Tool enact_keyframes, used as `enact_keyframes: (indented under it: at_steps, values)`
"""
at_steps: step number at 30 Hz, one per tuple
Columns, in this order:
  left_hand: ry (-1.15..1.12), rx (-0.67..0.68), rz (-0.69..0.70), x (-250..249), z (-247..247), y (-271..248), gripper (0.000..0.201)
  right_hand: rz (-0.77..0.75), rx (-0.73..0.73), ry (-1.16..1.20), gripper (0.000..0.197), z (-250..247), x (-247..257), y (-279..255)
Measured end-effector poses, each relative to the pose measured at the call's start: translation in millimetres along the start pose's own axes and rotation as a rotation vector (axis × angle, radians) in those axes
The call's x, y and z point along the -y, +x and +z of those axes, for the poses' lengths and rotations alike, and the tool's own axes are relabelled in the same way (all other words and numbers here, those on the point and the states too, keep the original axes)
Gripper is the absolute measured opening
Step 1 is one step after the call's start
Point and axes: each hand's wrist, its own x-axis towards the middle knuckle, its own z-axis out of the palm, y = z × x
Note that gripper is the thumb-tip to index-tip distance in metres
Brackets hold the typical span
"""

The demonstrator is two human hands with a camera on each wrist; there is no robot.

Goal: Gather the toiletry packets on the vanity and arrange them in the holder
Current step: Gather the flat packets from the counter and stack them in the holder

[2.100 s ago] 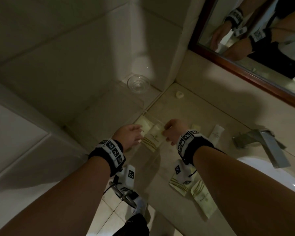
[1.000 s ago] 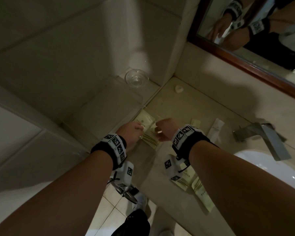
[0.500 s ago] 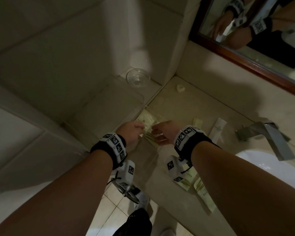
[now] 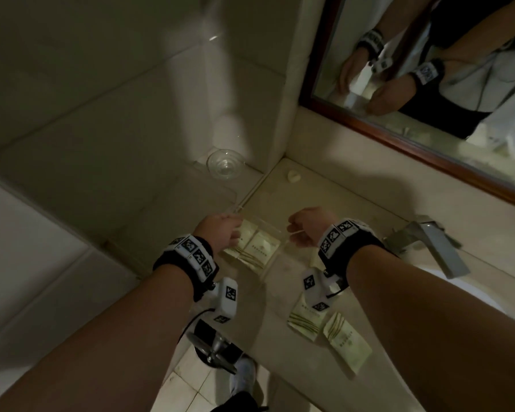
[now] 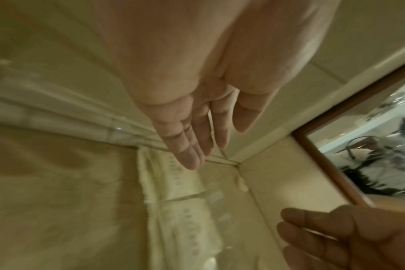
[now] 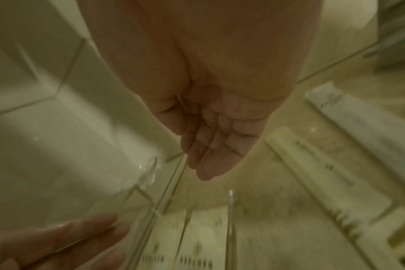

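A clear acrylic holder point(image 4: 268, 226) stands on the vanity near the left wall. Two cream toiletry packets point(image 4: 257, 248) lie side by side inside it, blurred in the left wrist view point(image 5: 173, 175). My left hand point(image 4: 220, 230) is at the holder's left side, fingers straight point(image 5: 192, 137), holding nothing. My right hand point(image 4: 305, 227) hovers at the holder's right side, its fingers point(image 6: 210, 149) relaxed and empty. Two more cream packets point(image 4: 305, 319) point(image 4: 347, 340) lie near the front edge under my right forearm. A long cream packet point(image 6: 312, 164) and a white one point(image 6: 358, 127) lie right of the holder.
A glass bowl point(image 4: 223, 163) sits on the lower ledge in the left corner. A small white object point(image 4: 293, 176) lies at the vanity's back corner. The metal faucet point(image 4: 434, 245) and basin are to the right, and a framed mirror point(image 4: 399, 126) hangs above.
Both hands were together on the packets over the holder. They have let go and moved apart to its sides, leaving the two packets lying inside.
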Motion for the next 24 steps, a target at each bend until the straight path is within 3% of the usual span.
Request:
enact_keyframes:
  at_steps: [8, 13, 19, 24]
  values:
    - [0.029, 0.104, 0.093, -48.8, 63.0, -22.1, 0.023, -0.082, -0.105, 0.087, 0.011, -76.9, -4.1, -40.2]
    - [0.098, 0.226, 0.124, -59.5, 120.3, -49.5, 0.009, -0.101, -0.232, 0.167, 0.011, -139.9, -27.6, -75.7]
    - [0.158, 0.292, 0.157, -48.9, 173.3, -86.0, 0.007, -0.096, -0.255, 0.292, 0.016, -186.7, -73.7, -115.3]
    - [0.193, 0.284, 0.149, -7.1, 190.7, -125.3, 0.009, -0.065, -0.202, 0.337, 0.021, -203.1, -128.0, -141.1]
